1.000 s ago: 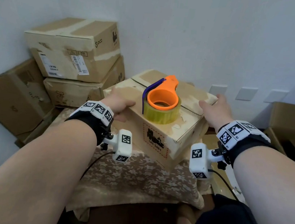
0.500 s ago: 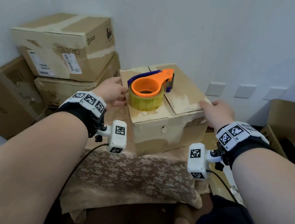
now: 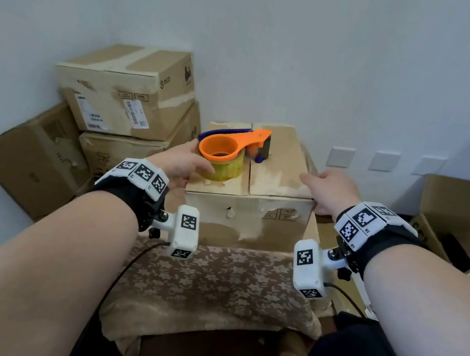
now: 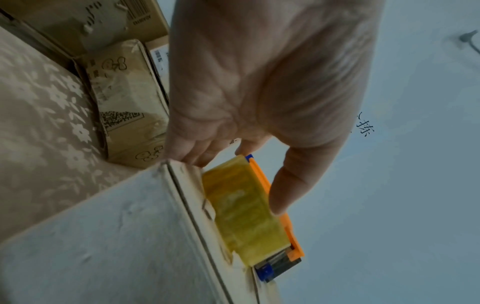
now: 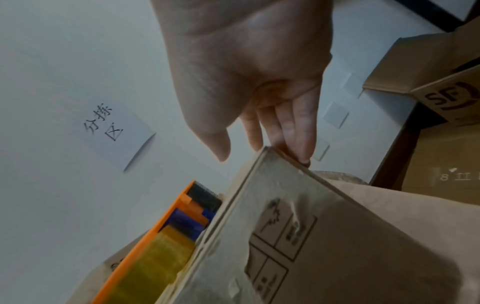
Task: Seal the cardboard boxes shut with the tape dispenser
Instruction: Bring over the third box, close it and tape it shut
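A: What is different now with the worn brown cardboard box (image 3: 249,207) on the bench (image 3: 212,289)?

B: You have turned it. A moment ago one corner pointed to you; now its front wall faces you squarely, and the seam between the two top flaps runs straight away from you. The box sits on the bench with the flowered beige cloth.

A: And the orange tape dispenser with the yellowish roll (image 3: 225,153)?

B: It rode along on the box. It lies flat on the left flap, just beside the seam, with the cutter end toward the wall.

A: Where are my hands?

B: Your left hand (image 3: 180,164) has left the side of the box and is at the roll. In the left wrist view the thumb lies on the orange side plate and the fingers (image 4: 197,152) curl behind the roll at the box edge, so the fingers are closing around the dispenser. Your right hand (image 3: 331,191) rests at the right top edge, fingers straight and slightly apart, holding nothing.

A: What does this mean for the sealing?

B: I think the box is now well aligned for one straight pull of tape along the seam. No new tape is on the seam yet.
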`<action>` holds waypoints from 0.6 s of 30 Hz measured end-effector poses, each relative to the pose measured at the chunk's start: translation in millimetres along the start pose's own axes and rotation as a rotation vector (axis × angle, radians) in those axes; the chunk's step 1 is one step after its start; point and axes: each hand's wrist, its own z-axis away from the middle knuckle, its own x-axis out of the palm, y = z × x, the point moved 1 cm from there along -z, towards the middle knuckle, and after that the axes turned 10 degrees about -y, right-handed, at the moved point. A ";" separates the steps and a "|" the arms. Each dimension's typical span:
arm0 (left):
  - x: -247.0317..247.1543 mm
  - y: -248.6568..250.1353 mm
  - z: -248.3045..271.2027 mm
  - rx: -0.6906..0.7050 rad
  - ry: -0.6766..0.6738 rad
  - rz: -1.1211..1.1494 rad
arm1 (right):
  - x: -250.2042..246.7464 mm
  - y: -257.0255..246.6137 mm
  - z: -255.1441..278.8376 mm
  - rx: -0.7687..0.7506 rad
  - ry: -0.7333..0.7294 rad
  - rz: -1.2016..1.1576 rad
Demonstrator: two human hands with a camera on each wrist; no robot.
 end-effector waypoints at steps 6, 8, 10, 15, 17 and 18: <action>1.0 -13.8 7.4 0.016 0.076 -0.177 | 4.9 -16.1 18.0 -0.092 -0.112 0.467; 4.3 -10.5 10.1 0.053 0.183 -0.229 | 6.7 -16.6 19.1 -0.100 -0.122 0.485; 10.2 -1.8 13.8 0.136 0.297 -0.407 | 9.5 -15.0 18.3 -0.084 -0.125 0.451; 16.0 10.2 9.3 0.054 0.320 -0.912 | 11.6 -15.3 18.1 -0.046 -0.185 0.477; 16.3 13.0 7.7 0.047 0.331 -0.934 | 9.5 -16.6 19.6 -0.061 -0.188 0.514; 14.9 13.0 6.2 0.075 0.349 -0.881 | 7.4 -18.5 21.5 -0.081 -0.167 0.509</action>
